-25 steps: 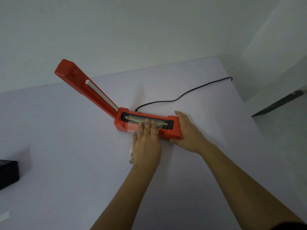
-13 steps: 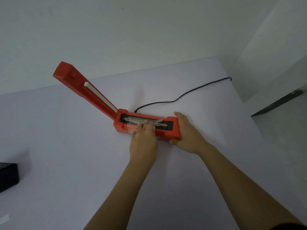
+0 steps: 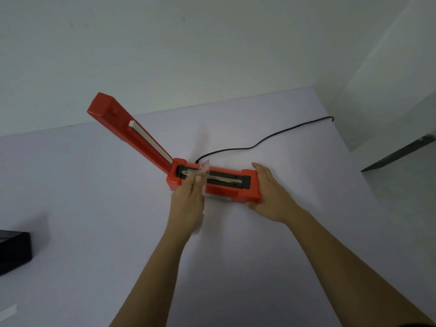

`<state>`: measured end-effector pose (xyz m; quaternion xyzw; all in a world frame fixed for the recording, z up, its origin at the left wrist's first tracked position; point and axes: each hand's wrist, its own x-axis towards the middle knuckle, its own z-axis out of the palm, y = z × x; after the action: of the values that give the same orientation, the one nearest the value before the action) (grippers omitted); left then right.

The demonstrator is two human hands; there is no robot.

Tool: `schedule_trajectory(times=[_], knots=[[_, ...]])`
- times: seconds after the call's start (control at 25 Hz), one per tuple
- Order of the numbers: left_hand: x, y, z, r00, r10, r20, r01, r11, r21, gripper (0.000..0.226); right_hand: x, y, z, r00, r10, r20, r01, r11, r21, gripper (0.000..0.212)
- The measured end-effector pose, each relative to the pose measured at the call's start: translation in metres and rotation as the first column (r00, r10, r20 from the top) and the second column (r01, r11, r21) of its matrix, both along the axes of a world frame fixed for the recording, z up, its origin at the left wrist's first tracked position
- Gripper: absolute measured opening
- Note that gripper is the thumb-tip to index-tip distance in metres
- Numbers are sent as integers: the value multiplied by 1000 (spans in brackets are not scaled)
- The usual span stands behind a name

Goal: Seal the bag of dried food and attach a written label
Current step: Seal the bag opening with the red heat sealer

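Note:
A red heat sealer (image 3: 226, 188) lies on the white table (image 3: 94, 208), its lid arm (image 3: 132, 131) raised up to the left. My left hand (image 3: 188, 201) pinches the top of a clear plastic bag (image 3: 204, 167) over the left part of the sealing strip; most of the bag is hidden under that hand. My right hand (image 3: 271, 194) wraps around the sealer's right end and holds it steady. The bag's contents are not visible.
A black power cord (image 3: 264, 141) runs from the sealer's back to the table's far right edge. A black box (image 3: 14, 251) sits at the left edge. A white paper slip (image 3: 8, 311) lies at the bottom left. A wall stands behind the table.
My left hand has slid left along the sealer and turned on edge, lifting the bag's top corner above the strip. The right hand stays on the sealer's end.

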<state>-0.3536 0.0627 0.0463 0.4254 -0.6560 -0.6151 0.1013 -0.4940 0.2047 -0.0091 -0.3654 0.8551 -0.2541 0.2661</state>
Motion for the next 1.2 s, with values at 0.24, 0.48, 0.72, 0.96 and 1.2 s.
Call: schedule_trajectory(times=[0.24,0.48,0.72,0.96,1.2], knots=[[16,-26,7,995,-101,-22,101,995,-8,37,2,-2,-2,1000,-5,-8,5,1000,7,98],[23,-42,15,984,-180,-8,180,981,-70,39,2,-3,-2,1000,-6,-16,7,1000,27,99],[37,-54,23,977,-214,7,212,966,-146,42,2,-4,-2,1000,-22,-13,22,999,34,100],[57,-49,44,987,-159,-39,151,976,-160,40,4,-4,2,1000,-15,-21,16,999,50,100],[93,-54,49,990,-68,-127,71,997,19,31,15,-12,22,942,90,-322,-35,984,174,109]])
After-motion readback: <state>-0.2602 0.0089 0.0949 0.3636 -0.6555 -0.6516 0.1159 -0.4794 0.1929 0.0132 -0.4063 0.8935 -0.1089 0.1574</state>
